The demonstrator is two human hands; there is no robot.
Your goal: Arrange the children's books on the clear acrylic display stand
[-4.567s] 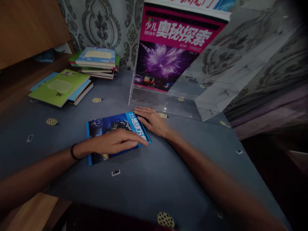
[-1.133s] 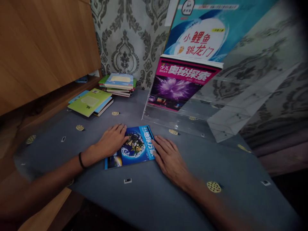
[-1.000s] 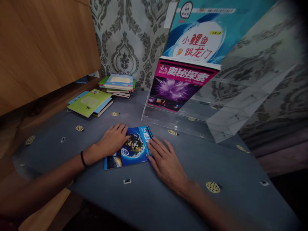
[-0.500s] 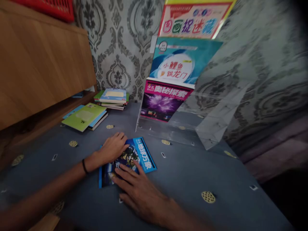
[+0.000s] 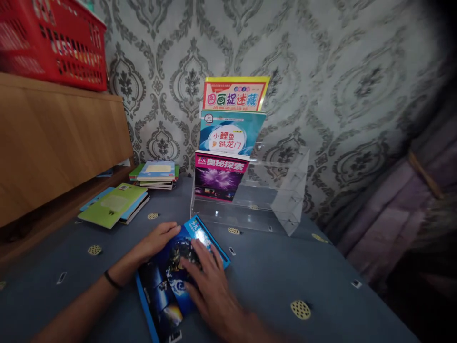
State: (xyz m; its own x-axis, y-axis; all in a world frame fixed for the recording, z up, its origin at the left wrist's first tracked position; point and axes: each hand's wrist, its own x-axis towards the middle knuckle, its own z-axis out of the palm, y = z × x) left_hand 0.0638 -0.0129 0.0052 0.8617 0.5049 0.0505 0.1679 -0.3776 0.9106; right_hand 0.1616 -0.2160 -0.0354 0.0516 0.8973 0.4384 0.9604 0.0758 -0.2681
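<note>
- Landmark: clear rack [image 5: 293, 209], standing on the blue-grey table [image 5: 264, 276], patterned wall [image 5: 342, 95] behind it.
- Blue book [image 5: 167, 281]: on my side of the rack, off its front left corner, cover up, set askew. Far corner just beside the rack's front edge; can't tell if they touch. Near edge runs to the bottom of view. Can't tell if it's flat or slightly raised.
- My left hand [image 5: 159, 240]: at the book's left edge, rack side-on ahead. Visible fingers pressed together, the rest hidden; can't tell if they pinch the edge.
- My right hand [image 5: 212, 290]: over the cover's globe picture, fingers spread, rack straight ahead.
- In the rack's left part, front to back: magenta book [image 5: 221, 176], teal book [image 5: 228, 133], yellow-edged book [image 5: 235, 93]. Wall shows through its tiers right of them.
- Room: wide run of printed cloth in front of the rack, right of my right hand. Table edge slants toward me from the rack's right end.
- Left of the rack: narrower strip, bounded by green book [image 5: 109, 205] on its pile, stacked books [image 5: 157, 176] farther back, then wooden cabinet [image 5: 64, 143] carrying red basket [image 5: 74, 47].
</note>
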